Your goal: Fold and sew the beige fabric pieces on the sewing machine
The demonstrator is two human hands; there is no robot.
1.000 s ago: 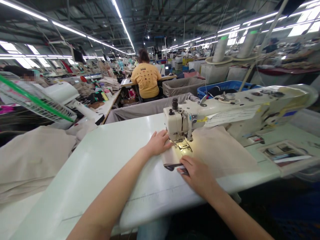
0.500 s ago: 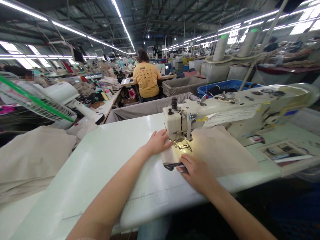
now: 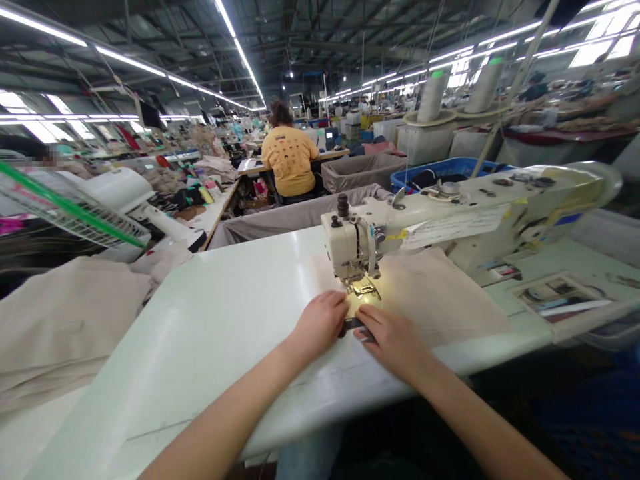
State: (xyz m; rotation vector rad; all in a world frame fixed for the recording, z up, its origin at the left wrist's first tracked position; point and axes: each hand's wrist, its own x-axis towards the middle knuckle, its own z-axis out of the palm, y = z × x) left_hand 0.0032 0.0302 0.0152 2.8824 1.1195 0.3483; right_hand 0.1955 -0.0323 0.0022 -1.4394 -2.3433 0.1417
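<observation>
A flat piece of beige cloth lies on a pale green, smooth-topped counter, under the head of a cream-coloured industrial sewing machine and spreading out to its right. A small yellow light shines on the metal plate below the needle area. The right hand pinches a narrow black strip at the near edge of the cloth, its fingers nearly closed around it. The left hand is just beside it, palm down, its fingers narrow and bunched at the cloth's near edge; whether they grip it, I cannot tell. Left of the counter, a heap of beige fabric sits near a white fan with a green rim. Beyond the counter are a grey fabric-lined bin, a blue plastic basket and a seated person in a yellow shirt, seen from behind
</observation>
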